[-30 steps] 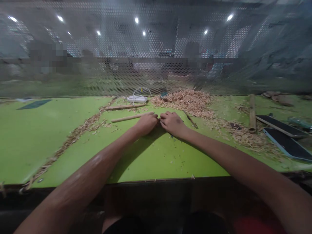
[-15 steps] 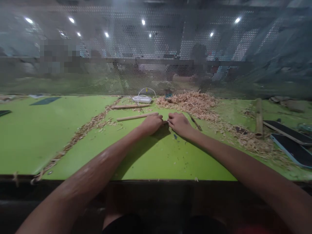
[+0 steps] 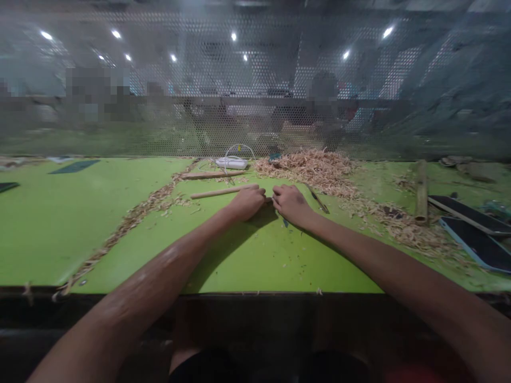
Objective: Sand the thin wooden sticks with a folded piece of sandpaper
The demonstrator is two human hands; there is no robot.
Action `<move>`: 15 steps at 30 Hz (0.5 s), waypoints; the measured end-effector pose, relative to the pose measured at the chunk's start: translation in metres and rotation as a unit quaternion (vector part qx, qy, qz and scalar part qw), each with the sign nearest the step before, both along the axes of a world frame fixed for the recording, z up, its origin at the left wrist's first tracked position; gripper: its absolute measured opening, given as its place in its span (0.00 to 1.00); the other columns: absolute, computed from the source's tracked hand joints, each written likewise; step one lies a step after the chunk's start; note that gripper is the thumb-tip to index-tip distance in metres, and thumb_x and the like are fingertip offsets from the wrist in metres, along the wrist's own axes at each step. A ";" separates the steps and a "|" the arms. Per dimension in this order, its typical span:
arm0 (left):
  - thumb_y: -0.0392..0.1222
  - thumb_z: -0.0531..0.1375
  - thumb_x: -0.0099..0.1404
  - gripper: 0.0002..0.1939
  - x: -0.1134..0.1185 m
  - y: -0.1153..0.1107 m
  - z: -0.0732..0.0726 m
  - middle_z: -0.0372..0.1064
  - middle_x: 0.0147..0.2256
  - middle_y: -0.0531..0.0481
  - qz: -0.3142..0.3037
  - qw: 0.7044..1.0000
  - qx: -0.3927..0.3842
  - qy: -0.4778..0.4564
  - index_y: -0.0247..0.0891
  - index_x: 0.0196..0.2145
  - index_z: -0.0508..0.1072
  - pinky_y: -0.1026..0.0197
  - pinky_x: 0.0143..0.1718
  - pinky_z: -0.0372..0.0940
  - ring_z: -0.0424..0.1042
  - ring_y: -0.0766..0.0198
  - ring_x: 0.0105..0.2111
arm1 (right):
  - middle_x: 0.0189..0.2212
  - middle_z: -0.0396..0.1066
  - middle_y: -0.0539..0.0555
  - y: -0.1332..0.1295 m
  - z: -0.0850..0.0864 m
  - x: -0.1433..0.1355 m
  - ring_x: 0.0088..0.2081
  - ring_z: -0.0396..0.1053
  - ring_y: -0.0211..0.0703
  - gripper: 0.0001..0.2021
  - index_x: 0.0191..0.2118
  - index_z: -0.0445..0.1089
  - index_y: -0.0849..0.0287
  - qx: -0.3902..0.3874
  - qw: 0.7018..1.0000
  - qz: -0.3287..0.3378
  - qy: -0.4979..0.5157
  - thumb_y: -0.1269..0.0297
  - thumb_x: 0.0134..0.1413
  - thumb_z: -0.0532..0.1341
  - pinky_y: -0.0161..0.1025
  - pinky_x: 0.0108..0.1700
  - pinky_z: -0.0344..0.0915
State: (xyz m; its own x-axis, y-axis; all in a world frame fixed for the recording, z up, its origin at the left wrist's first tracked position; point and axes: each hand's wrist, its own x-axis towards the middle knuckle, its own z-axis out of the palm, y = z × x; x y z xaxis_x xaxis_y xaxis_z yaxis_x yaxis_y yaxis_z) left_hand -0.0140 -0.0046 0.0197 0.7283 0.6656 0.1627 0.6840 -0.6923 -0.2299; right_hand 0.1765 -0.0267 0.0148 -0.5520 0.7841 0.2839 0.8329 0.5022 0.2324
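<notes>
Both hands rest knuckles-up on the green worktop (image 3: 99,223), nearly touching at its middle. The left hand (image 3: 248,202) is curled over the near end of a thin wooden stick (image 3: 217,192), which lies flat and runs away toward 9 o'clock; its fingers look folded down on the stick, though the grip itself is hidden under the knuckles. The right hand (image 3: 290,204) sits just beside it at 3 o'clock, fingers bunched together toward the stick's end; whether they pinch the stick or some small tool I cannot tell. A slim knife (image 3: 318,199) lies on the worktop just past the right hand at 2 o'clock, untouched. A heap of wood shavings (image 3: 315,166) lies at 12 to 1 o'clock, a second stick (image 3: 211,174) and a white box (image 3: 231,162) with a cable at 11 o'clock, a bamboo piece (image 3: 420,191) and dark flat slabs (image 3: 473,242) at 3 o'clock. By my judgement the stick's end is being worked or checked between the hands; any next cut would call for a firm left-hand hold and the blade angled away.
</notes>
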 end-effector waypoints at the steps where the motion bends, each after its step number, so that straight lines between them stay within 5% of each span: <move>1: 0.42 0.52 0.82 0.19 0.000 0.000 -0.001 0.76 0.42 0.38 -0.002 1.000 0.000 -0.001 0.32 0.46 0.83 0.56 0.44 0.65 0.71 0.51 0.47 | 0.48 0.80 0.64 0.000 0.000 0.000 0.51 0.73 0.56 0.18 0.46 0.81 0.60 -0.002 1.000 -0.002 -0.002 0.68 0.77 0.51 0.51 0.53 0.64; 15: 0.38 0.53 0.80 0.18 -0.002 0.002 -0.003 0.77 0.41 0.37 -0.014 0.999 -0.010 -0.034 0.30 0.41 0.82 0.55 0.45 0.67 0.71 0.52 0.45 | 0.51 0.80 0.65 -0.001 -0.003 -0.011 0.51 0.72 0.54 0.16 0.49 0.81 0.65 -0.008 1.000 0.001 0.015 0.69 0.77 0.54 0.48 0.52 0.61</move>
State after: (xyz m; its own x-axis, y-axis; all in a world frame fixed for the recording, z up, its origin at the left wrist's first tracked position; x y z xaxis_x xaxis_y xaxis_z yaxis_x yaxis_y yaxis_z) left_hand -0.0157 -0.0026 0.0164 0.7349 0.6481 0.1998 0.6774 -0.7158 -0.1698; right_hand 0.1657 -0.0281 0.0122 -0.5454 0.7873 0.2875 0.8381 0.5076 0.1999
